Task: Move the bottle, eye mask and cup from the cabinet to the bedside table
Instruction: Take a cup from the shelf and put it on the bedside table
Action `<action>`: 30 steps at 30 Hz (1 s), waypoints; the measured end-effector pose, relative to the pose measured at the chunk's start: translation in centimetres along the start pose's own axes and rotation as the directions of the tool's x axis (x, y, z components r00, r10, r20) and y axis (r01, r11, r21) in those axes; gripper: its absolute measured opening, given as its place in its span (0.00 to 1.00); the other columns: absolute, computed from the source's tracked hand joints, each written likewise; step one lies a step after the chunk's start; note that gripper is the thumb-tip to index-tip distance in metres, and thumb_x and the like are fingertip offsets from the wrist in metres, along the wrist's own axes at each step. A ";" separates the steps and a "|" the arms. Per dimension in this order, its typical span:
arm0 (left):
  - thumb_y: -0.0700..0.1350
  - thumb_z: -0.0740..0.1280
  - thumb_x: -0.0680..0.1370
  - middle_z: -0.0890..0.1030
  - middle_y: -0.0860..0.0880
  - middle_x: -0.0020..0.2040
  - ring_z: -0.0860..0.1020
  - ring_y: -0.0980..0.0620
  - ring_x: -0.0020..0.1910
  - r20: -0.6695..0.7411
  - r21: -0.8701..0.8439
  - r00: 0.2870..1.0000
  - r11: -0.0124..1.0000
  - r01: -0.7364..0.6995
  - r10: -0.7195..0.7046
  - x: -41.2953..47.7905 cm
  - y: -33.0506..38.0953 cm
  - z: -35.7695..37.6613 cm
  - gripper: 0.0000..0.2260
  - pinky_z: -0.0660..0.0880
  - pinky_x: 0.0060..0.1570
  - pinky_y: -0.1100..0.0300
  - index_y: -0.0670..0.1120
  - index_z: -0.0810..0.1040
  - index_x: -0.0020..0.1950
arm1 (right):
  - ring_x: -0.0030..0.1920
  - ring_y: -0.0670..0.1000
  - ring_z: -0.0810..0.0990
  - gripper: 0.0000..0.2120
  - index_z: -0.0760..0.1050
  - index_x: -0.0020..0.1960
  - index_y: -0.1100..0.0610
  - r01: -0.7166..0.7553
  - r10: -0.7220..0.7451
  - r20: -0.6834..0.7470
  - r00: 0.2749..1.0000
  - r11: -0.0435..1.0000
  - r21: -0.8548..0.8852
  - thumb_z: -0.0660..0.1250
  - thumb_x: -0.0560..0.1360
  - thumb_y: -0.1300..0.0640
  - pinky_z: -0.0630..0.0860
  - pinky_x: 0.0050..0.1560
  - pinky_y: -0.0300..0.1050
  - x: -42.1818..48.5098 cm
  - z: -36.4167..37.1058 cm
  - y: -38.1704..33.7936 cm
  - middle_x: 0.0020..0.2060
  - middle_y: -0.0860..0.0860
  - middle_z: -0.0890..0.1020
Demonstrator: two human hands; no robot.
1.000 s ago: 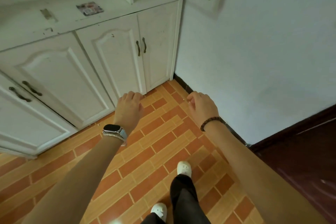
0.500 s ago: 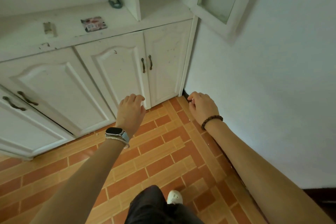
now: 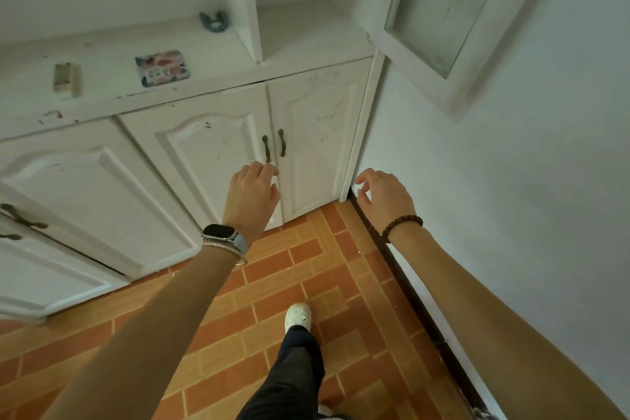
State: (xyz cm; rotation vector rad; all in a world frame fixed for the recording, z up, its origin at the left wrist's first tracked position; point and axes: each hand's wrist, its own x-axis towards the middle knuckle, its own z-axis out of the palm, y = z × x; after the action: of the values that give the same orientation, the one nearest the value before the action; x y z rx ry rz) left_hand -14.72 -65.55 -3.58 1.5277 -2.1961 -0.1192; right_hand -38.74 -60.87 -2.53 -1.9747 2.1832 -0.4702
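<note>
Facing the white cabinet (image 3: 204, 153), I see no bottle, eye mask or cup anywhere; I cannot tell where they are. The cabinet's open upper compartment (image 3: 300, 31) shows only a bare shelf, its glass door (image 3: 439, 7) swung out to the right. On the cabinet's counter lie a small patterned card (image 3: 162, 67) and, behind it, a blue-grey clip-like thing (image 3: 214, 21). My left hand (image 3: 250, 199) hovers in front of the cabinet's lower doors, just below the pair of dark handles (image 3: 273, 147), fingers loosely curled and holding nothing. My right hand (image 3: 385, 196) hangs beside the cabinet's right edge, fingers slightly spread, empty.
</note>
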 end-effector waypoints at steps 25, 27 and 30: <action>0.35 0.66 0.74 0.78 0.44 0.49 0.75 0.46 0.47 -0.302 -0.026 0.927 0.970 -0.243 0.224 31.8 -0.6 -4.1 0.10 0.73 0.51 0.53 0.41 0.77 0.55 | 0.53 0.51 0.76 0.09 0.73 0.59 0.53 0.088 -0.048 -0.297 0.954 0.989 0.122 0.61 0.79 0.57 0.77 0.52 0.47 29.1 -11.4 -1.9 0.49 0.49 0.80; 0.35 0.66 0.74 0.79 0.44 0.49 0.76 0.46 0.47 -0.328 -0.012 0.917 0.970 -0.244 0.226 33.3 -0.1 -4.7 0.10 0.73 0.51 0.53 0.41 0.77 0.55 | 0.53 0.49 0.76 0.09 0.73 0.59 0.52 0.120 -0.069 -0.324 0.943 0.983 0.139 0.61 0.79 0.57 0.78 0.52 0.47 30.9 -12.6 -2.1 0.49 0.48 0.80; 0.33 0.67 0.73 0.79 0.44 0.47 0.76 0.45 0.46 -0.371 0.000 0.901 0.970 -0.241 0.224 35.6 0.6 -5.4 0.11 0.74 0.50 0.51 0.40 0.77 0.54 | 0.52 0.48 0.76 0.09 0.73 0.58 0.52 0.186 -0.120 -0.359 0.925 0.970 0.156 0.60 0.79 0.57 0.76 0.51 0.45 33.6 -14.2 -2.4 0.48 0.46 0.79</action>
State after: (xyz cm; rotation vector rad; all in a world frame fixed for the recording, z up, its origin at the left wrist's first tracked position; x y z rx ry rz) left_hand -22.87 -96.55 12.76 1.1396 -2.0320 0.1803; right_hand -44.95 -92.53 14.66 -2.0962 2.0766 -1.0839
